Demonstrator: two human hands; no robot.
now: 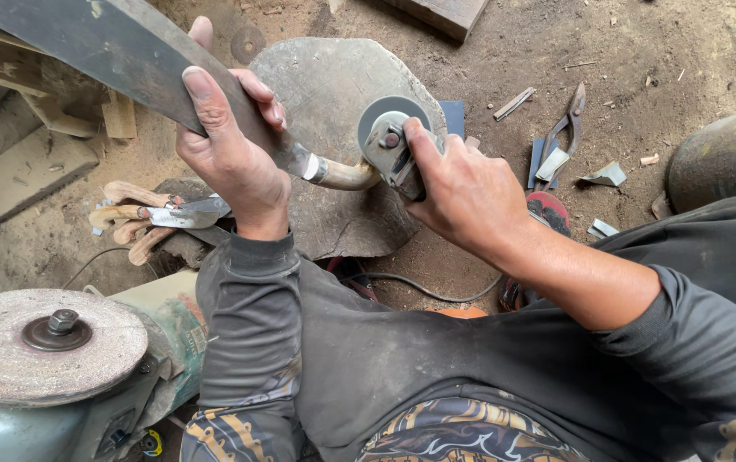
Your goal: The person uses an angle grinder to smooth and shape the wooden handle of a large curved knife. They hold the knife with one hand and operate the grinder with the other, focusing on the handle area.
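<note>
We grind a machete's handle end over a flat stone slab.
Our left hand (231, 154) grips the machete (128, 56) blade above the stone slab (334, 197); our right hand (462, 192) clasps the angle grinder (393, 145) against its curved handle. A slip could bring the disc to our fingers.

Bench grinder wheel (47, 342) lower left — curved wooden handles (128, 218), metal shears (563, 133), flat stone slab (334, 94) on the dirt.

A stone slab (325, 94) lies on the dirt floor (641, 51). Above it, the knife (128, 51) is at left, the angle grinder (393, 150) at right. Shears (566, 128) lie right of the slab, finished knives (158, 214) at its left edge, and a grinding wheel (47, 342) nearest left.
</note>
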